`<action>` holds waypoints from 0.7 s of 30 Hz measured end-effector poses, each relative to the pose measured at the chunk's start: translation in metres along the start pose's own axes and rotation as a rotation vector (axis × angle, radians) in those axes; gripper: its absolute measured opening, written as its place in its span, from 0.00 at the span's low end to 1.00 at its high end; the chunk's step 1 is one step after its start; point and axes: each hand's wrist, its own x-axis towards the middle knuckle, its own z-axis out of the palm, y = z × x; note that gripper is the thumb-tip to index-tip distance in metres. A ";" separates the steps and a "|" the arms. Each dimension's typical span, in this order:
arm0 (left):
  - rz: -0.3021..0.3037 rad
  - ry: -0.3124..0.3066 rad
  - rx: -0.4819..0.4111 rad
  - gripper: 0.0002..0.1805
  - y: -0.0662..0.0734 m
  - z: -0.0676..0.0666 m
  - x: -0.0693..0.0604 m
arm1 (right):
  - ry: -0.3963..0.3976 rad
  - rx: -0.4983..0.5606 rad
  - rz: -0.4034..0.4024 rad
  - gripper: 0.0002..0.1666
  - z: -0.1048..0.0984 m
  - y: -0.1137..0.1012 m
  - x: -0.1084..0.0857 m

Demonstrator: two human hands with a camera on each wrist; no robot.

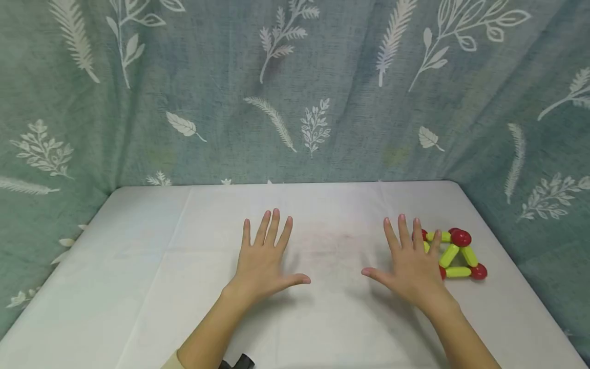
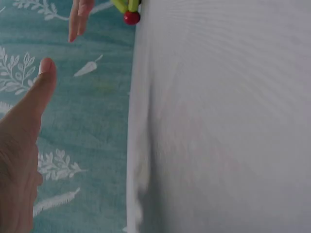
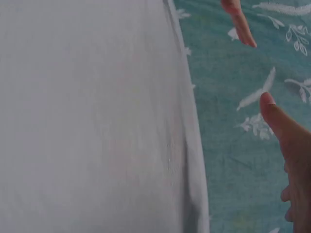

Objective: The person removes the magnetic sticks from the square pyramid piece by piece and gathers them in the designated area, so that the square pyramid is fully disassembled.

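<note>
Both hands hover over the white table with fingers straight and spread. My left hand is left of the middle, its thumb pointing right, and holds nothing. My right hand is right of the middle, its thumb pointing left, also holding nothing. Behind its fingers stands a frame of yellow-green rods and red balls, partly hidden by that hand; whether they touch, I cannot tell. The left wrist view catches one red ball of the frame at its top edge. In the right wrist view my right thumb shows at the right side.
A white cloth covers the table. A green-blue curtain with white leaf prints hangs behind it and at both sides. At the front edge, by the left forearm, a small black object is partly in view.
</note>
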 end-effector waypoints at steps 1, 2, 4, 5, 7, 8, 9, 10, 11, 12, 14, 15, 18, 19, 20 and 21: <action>0.005 0.001 -0.011 0.65 0.002 0.001 0.002 | 0.005 -0.006 0.005 0.67 -0.001 0.003 -0.001; 0.011 0.003 -0.020 0.65 0.005 0.001 0.005 | 0.008 -0.007 0.009 0.67 -0.002 0.007 -0.001; 0.023 0.004 -0.035 0.65 0.010 0.001 0.010 | 0.026 -0.007 0.016 0.67 -0.005 0.013 -0.003; 0.029 0.002 -0.039 0.65 0.013 0.001 0.013 | 0.031 -0.008 0.021 0.67 -0.006 0.016 -0.004; 0.041 -0.008 -0.053 0.65 0.019 0.002 0.018 | 0.034 -0.002 0.033 0.66 -0.009 0.022 -0.006; 0.047 -0.015 -0.048 0.65 0.022 0.002 0.021 | 0.037 -0.001 0.038 0.66 -0.010 0.025 -0.007; 0.053 -0.023 -0.044 0.65 0.025 0.002 0.024 | 0.040 0.000 0.044 0.66 -0.011 0.028 -0.008; 0.059 -0.033 -0.043 0.65 0.028 0.002 0.026 | 0.042 -0.003 0.049 0.67 -0.012 0.030 -0.009; 0.067 -0.039 -0.043 0.65 0.031 0.002 0.029 | 0.042 -0.003 0.054 0.67 -0.013 0.033 -0.011; 0.076 -0.041 -0.048 0.65 0.035 0.002 0.032 | 0.048 -0.003 0.060 0.67 -0.014 0.036 -0.012; 0.096 -0.044 -0.047 0.65 0.042 0.004 0.038 | 0.067 -0.001 0.064 0.67 -0.015 0.041 -0.015; 0.106 -0.045 -0.056 0.65 0.046 0.004 0.040 | 0.076 0.003 0.069 0.67 -0.015 0.045 -0.016; 0.132 -0.048 -0.079 0.65 0.058 0.006 0.047 | 0.109 0.013 0.081 0.67 -0.016 0.055 -0.022; 0.139 -0.050 -0.087 0.65 0.062 0.006 0.050 | 0.120 0.016 0.084 0.67 -0.017 0.059 -0.023; 0.145 -0.055 -0.097 0.65 0.067 0.007 0.052 | 0.124 0.017 0.091 0.67 -0.017 0.063 -0.025; 0.148 -0.059 -0.106 0.65 0.071 0.007 0.054 | 0.128 0.016 0.098 0.67 -0.017 0.067 -0.026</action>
